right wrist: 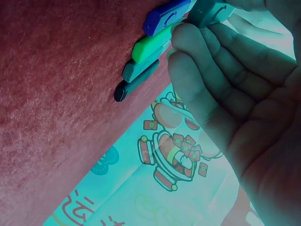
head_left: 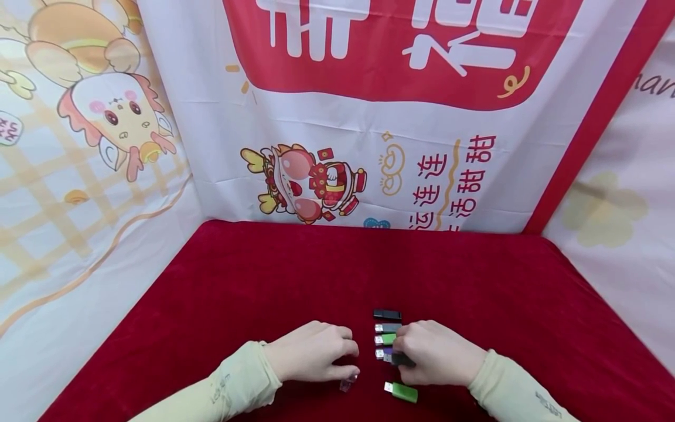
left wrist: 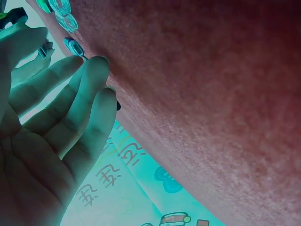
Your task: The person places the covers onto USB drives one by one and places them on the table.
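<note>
My right hand pinches a dark grey USB stick, its metal plug pointing left. It hangs over the lower end of a column of USB sticks: a black one, a grey one, a green one and a purple one, partly covered. Nearer the front lies another green USB stick. My left hand hovers left of the column, fingers loosely bent and thumb apart from the index finger. Just below its thumb is a small clear pinkish object, kind unclear.
A red cloth covers the table. White printed fabric hangs at the back, with further printed sheets at the left and right sides.
</note>
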The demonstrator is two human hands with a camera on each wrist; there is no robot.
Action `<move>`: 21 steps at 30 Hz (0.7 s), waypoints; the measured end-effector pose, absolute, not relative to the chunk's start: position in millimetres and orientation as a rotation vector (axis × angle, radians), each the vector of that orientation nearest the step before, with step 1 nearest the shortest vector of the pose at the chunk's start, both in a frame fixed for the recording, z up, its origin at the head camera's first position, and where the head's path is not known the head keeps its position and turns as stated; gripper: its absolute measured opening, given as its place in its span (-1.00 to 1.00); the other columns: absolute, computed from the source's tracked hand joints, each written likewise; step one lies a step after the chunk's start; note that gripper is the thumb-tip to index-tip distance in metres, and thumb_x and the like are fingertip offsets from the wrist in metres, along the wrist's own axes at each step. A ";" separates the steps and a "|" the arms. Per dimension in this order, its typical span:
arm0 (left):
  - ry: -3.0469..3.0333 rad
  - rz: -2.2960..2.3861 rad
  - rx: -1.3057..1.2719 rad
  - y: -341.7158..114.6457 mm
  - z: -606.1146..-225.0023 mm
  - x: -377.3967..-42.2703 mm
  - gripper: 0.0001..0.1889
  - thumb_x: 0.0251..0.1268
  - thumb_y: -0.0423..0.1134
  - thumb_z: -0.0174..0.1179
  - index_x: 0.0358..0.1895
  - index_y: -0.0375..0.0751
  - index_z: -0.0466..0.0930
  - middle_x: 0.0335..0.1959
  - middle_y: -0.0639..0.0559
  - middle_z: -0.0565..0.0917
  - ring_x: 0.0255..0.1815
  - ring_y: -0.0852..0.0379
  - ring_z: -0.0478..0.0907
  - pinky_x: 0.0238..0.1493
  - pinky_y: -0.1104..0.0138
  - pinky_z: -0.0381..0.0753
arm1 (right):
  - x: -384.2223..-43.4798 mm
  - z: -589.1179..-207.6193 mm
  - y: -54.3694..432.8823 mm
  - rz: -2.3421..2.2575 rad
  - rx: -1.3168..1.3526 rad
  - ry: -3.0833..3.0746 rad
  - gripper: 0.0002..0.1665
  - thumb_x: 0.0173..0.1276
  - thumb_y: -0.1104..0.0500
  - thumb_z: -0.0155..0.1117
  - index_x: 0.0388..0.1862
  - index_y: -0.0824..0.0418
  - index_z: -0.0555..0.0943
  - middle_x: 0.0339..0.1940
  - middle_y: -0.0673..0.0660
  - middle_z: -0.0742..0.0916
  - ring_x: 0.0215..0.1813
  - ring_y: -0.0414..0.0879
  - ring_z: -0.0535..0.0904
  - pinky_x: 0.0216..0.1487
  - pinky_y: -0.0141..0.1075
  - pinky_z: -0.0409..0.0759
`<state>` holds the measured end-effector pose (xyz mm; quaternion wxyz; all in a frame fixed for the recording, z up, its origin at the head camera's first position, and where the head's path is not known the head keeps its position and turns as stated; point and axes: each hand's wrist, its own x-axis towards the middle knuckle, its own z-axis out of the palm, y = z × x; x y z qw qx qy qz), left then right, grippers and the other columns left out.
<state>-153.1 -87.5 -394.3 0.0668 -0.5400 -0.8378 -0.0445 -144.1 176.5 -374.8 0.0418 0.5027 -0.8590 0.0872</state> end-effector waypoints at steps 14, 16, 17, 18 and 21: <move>-2.491 -0.048 -1.653 -77.0 -391.9 -149.1 -0.78 0.14 0.12 0.35 -0.33 0.11 0.70 -0.52 0.35 0.36 -0.60 0.48 0.21 -0.58 0.60 0.27 | -147.0 -372.4 181.5 0.263 1.519 -2.676 -0.80 0.07 0.17 0.42 -0.62 0.01 0.56 -0.59 -0.22 0.44 -0.63 -0.40 0.25 -0.63 -0.54 0.25; -2.478 -0.031 -1.658 -75.6 -391.3 -148.8 -0.80 0.14 0.13 0.35 -0.37 0.14 0.68 -0.54 0.35 0.34 -0.61 0.48 0.20 -0.60 0.59 0.26 | -147.1 -372.1 181.9 0.260 1.519 -2.686 -0.81 0.08 0.17 0.42 -0.61 0.01 0.57 -0.59 -0.21 0.45 -0.63 -0.40 0.26 -0.62 -0.54 0.25; -2.472 -0.024 -1.661 -74.9 -391.1 -148.7 -0.80 0.15 0.13 0.34 -0.39 0.14 0.67 -0.55 0.35 0.34 -0.61 0.48 0.20 -0.61 0.59 0.25 | -147.1 -372.0 182.0 0.260 1.520 -2.690 -0.82 0.08 0.17 0.43 -0.60 0.01 0.58 -0.58 -0.21 0.45 -0.62 -0.40 0.27 -0.62 -0.54 0.26; -2.467 -0.019 -1.663 -74.3 -391.1 -148.8 -0.80 0.15 0.14 0.34 -0.41 0.15 0.67 -0.55 0.35 0.34 -0.62 0.48 0.20 -0.61 0.58 0.25 | -147.1 -372.0 182.2 0.262 1.519 -2.694 -0.82 0.08 0.17 0.43 -0.60 0.01 0.59 -0.58 -0.21 0.46 -0.62 -0.40 0.27 -0.61 -0.54 0.27; -2.465 -0.016 -1.674 -72.9 -391.7 -149.6 -0.80 0.16 0.13 0.34 -0.43 0.16 0.65 -0.55 0.36 0.35 -0.62 0.49 0.21 -0.61 0.59 0.26 | -147.1 -372.4 183.1 0.261 1.516 -2.694 -0.81 0.08 0.18 0.43 -0.60 0.01 0.57 -0.58 -0.21 0.46 -0.62 -0.39 0.27 -0.61 -0.53 0.27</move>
